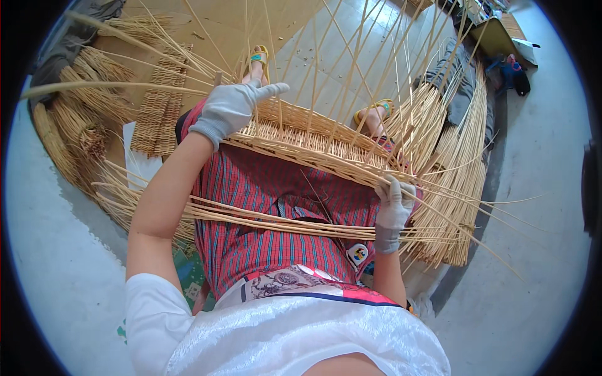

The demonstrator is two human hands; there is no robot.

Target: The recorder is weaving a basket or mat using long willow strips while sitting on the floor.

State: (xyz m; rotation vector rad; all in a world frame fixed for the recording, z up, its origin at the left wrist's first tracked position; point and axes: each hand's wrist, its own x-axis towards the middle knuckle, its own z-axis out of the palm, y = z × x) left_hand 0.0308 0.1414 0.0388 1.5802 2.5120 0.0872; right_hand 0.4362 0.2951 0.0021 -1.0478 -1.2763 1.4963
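A long, narrow wicker basket point(313, 136) lies across my lap, its woven side low and several loose rods standing up from its far edge. My left hand point(233, 108), in a pale grey glove, is closed over the basket's left end, with one digit stretched out to the right. At the near right corner my right hand point(395, 203), gloved alike, has its fingers closed at the rim, where loose rods stick out to the right. Its palm side is hidden. Below the basket a bunch of long rods point(282, 224) crosses my red striped apron point(251, 257).
Bundles of cut rods point(81, 119) lie at the left beside a flat woven panel point(164, 103). Larger rod bundles point(448, 188) lean at the right, near a dark cloth point(461, 84). Upright rods fan out in front of me. My sandalled feet point(258, 59) rest beyond the basket.
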